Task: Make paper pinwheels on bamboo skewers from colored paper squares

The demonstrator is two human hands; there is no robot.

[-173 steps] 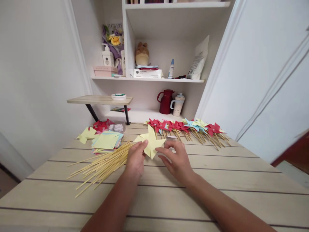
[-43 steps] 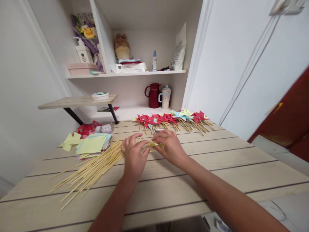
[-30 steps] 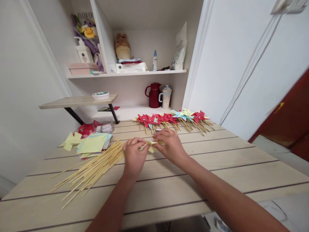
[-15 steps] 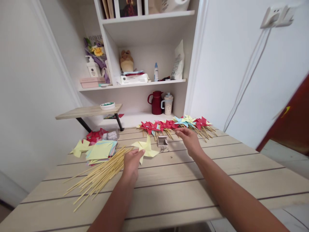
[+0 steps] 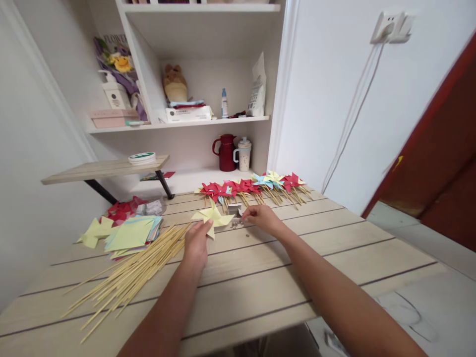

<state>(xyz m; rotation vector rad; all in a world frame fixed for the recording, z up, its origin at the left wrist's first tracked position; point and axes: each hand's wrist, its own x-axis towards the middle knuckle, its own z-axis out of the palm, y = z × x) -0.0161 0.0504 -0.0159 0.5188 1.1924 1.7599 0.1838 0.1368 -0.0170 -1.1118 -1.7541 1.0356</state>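
I see my left hand [image 5: 196, 241] pinching the yellow paper pinwheel [image 5: 212, 217] by its near blade, thumb and fingers closed on the lower edge. The pinwheel lies nearly flat on the tabletop [image 5: 260, 267], at about 1 o'clock from that hand and touching it. It has no true long axis: four pointed blades spread from the centre, the tallest tipping toward 12 o'clock, another toward 3 o'clock.

My right hand [image 5: 261, 217] sits at 3 o'clock from the pinwheel, near but apart from it. Its fingertips are drawn together at the small box of pins [image 5: 235, 210], where loose metal pins [image 5: 235, 225] lie scattered just in front. I cannot tell whether a pin is already held between them. The box stands between the two hands, just beside the pinwheel's right blade.

The left hand is the nearer one to the pinwheel. The bundle of bamboo sticks [image 5: 137, 267] lies at 8 o'clock from the left hand, long axis running from 7 to 1 o'clock, far ends close to that hand's wrist. Finished pinwheels [image 5: 249, 187] line the far edge at 12 o'clock.
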